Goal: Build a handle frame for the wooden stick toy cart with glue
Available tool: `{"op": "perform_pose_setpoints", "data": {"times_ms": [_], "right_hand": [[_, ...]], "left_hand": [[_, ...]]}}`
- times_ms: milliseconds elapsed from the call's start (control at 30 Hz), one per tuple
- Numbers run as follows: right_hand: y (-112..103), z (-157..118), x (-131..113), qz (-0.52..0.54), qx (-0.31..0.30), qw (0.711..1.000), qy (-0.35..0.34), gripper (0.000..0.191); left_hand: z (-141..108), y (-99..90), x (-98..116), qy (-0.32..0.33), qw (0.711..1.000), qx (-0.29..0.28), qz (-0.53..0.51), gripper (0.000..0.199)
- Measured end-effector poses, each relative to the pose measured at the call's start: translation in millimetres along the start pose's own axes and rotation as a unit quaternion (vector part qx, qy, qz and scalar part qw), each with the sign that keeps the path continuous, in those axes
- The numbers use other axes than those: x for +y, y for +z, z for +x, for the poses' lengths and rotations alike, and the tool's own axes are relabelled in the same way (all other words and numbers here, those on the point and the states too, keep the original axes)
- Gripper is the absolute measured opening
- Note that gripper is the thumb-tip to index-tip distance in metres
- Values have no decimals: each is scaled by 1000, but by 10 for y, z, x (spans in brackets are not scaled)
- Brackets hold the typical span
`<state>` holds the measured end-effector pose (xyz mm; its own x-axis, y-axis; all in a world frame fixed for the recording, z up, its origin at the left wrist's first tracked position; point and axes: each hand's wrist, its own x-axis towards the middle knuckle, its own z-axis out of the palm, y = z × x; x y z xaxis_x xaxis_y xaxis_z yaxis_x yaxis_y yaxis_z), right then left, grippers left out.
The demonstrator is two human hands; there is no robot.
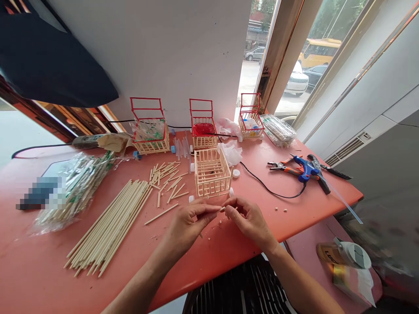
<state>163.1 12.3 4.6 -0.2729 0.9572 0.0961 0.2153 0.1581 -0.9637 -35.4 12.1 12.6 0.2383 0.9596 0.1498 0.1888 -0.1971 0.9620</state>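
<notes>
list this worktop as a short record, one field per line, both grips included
left grip: pinching a small stick piece
right grip: fingertips close by that piece; its hold is unclear
nearest build: wooden cart with white wheels, no red handle
behind it: three red-handled carts
left side: long sticks in a pile, short sticks scattered
right side: blue glue gun beside pliers
surface: orange-red table

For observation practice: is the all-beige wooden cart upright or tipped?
Upright: the cart has its open top upward, round white wheels below.
</notes>
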Motion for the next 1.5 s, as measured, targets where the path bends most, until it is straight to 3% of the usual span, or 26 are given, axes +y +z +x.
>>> {"op": "perform_pose_setpoints", "data": {"times_ms": [433,1067,1333,1500], "right_hand": [[-57,-23,-41,20,-7,1000,-6,28],[5,0,13,-12,-25,1000,1,27],[-27,-33,19,8,-9,1000,-17,46],[-29,-76,7,-27,-22,999,27,31]], "left_hand": [[11,1,-1,-21,999,15,-27,17],[-8,12,33,-11,1000,-10,-10,16],[5,-9,14,-34,999,12,-14,17],[4,-3,-17,-35,999,35,-8,17]]}}
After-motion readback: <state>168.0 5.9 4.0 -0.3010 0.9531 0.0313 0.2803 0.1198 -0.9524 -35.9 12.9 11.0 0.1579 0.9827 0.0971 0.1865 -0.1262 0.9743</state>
